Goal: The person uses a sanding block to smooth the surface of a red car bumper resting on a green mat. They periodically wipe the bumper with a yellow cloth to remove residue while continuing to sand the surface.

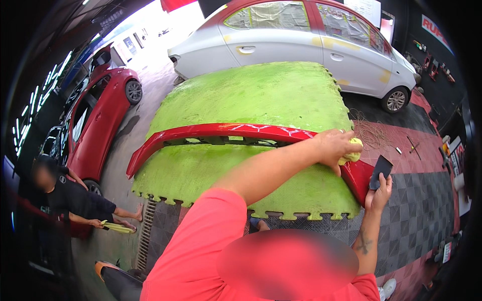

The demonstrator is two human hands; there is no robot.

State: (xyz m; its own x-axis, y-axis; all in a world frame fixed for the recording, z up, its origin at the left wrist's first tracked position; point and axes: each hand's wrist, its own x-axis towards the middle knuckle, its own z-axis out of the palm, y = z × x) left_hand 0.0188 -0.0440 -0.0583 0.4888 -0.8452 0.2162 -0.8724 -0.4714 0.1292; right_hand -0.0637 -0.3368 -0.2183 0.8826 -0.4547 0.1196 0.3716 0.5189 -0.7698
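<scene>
A long, curved red car bumper (201, 131) lies across a padded lime-green mat surface (241, 95). Reaching over to the bumper's right part, my left hand (337, 148) is closed on a crumpled yellow cloth (353, 150) and rests against the red paint. My right hand (379, 194) is beside the bumper's right end (358, 181). Its fingers pinch a dark grey sheet (381, 170), which looks like sandpaper and stands up from the hand. Part of the bumper's middle is hidden behind my left forearm.
A partly painted white and red car (281, 45) with papered windows stands beyond the mat. At left are a red car (98, 118) and a person (75, 195) in dark clothes holding a yellow strip-like item. Thin cord (371, 133) lies tangled on the tiled floor at right.
</scene>
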